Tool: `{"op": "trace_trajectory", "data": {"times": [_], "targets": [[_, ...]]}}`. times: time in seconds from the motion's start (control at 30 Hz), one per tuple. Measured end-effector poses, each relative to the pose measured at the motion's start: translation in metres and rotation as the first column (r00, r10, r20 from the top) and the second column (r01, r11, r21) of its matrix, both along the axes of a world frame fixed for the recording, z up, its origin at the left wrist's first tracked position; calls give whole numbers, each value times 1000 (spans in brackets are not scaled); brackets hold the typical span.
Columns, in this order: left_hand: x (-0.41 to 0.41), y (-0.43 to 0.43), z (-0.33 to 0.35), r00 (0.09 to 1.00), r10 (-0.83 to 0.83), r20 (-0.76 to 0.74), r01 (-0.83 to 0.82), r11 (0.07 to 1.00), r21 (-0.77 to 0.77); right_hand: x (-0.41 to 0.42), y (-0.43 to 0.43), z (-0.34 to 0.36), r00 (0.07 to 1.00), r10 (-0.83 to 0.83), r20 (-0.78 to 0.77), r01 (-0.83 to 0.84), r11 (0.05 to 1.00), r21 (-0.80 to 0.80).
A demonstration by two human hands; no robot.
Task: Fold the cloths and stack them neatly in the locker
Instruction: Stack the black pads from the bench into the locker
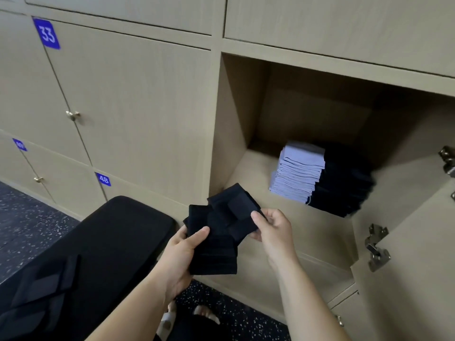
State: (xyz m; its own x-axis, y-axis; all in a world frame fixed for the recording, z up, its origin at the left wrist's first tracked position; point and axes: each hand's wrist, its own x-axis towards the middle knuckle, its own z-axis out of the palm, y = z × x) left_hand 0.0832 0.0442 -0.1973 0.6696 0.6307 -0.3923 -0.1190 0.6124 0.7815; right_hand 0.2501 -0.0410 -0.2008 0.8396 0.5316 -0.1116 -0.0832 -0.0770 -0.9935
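I hold a bunch of black folded cloths [219,232] in front of the open locker [236,119]. My left hand [179,259] grips the lower cloths from the left, thumb on top. My right hand [270,230] pinches the upper cloths at their right edge. Inside the locker stands a stack of pale lilac folded cloths [299,171], and right beside it, on the right, a stack of black folded cloths [344,183]. The black stack leans a little and its top is blurred in shadow.
The locker door [406,242] hangs open at the right with metal hinges [376,247]. Shut locker doors numbered 33 [46,33] and 48 [103,179] lie to the left. A black padded bench [98,254] stands at lower left on speckled flooring.
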Motion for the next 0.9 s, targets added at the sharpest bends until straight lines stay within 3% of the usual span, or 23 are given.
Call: {"op": "trace_trajectory", "data": {"times": [0.13,0.5,0.6,0.67,0.8,0.9], "targets": [[11,12,-13,998,58,-34,-58,998,-4,39,21,-16,986,-121,-118,126,992,31],[19,35,-38,988,125,-86,-128,992,-24,107,82,-67,995,-91,-29,86,986,-142],[22,37,-39,989,125,-79,-128,991,-29,115,88,-73,987,-103,121,130,961,-244],[25,38,-38,990,121,-72,-123,992,-26,111,85,-72,953,-33,302,150,915,-374],[28,34,-38,990,117,-81,-119,993,-25,87,70,-72,744,226,629,175,843,-509],[28,29,-39,990,115,-85,-118,993,-30,70,64,-79,641,427,637,146,747,-648]]}}
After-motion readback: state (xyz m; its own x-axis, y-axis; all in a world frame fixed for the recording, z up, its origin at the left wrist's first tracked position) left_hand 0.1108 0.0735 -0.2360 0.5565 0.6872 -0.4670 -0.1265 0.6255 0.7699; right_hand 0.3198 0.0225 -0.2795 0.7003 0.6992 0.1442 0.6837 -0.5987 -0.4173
